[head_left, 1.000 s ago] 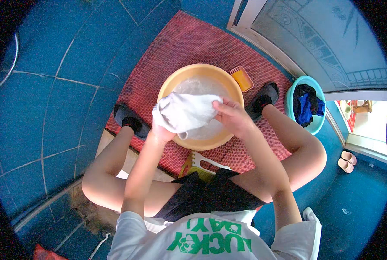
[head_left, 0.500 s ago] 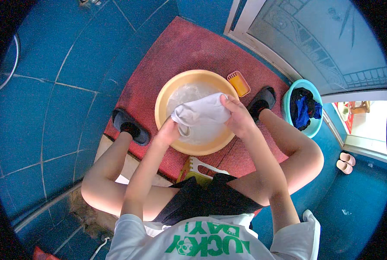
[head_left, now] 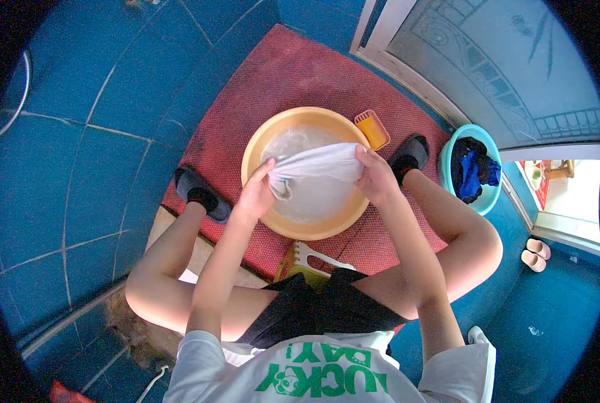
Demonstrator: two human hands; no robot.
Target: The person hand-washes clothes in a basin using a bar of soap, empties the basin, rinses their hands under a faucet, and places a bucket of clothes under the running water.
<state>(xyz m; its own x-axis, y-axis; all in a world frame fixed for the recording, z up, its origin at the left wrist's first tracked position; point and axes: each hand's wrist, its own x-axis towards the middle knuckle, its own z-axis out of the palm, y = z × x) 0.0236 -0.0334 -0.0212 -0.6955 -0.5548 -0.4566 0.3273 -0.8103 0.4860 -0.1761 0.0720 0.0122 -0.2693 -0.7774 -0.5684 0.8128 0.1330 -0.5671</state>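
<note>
A white cloth (head_left: 317, 163) is stretched taut above a yellow basin (head_left: 251, 151), and its exact kind I cannot make out. My left hand (head_left: 257, 191) grips one end near the basin's left rim. Closed on the other end is my right hand (head_left: 378, 176), over the right rim. A loose fold with a grey-green edge hangs beside my left fingers. Below the cloth, cloudy water (head_left: 313, 205) with foam lies in the basin.
A pink soap dish (head_left: 372, 129) with a yellow bar touches the basin's far right. Farther right, a turquoise basin (head_left: 494, 151) holds dark and blue clothes (head_left: 473, 176). A red mat (head_left: 246, 94) covers the floor between blue tiled walls (head_left: 112, 74).
My hands have drawn apart, pulling the white cloth tighter and narrower. My left hand has risen and turned, and my right hand has shifted slightly right.
</note>
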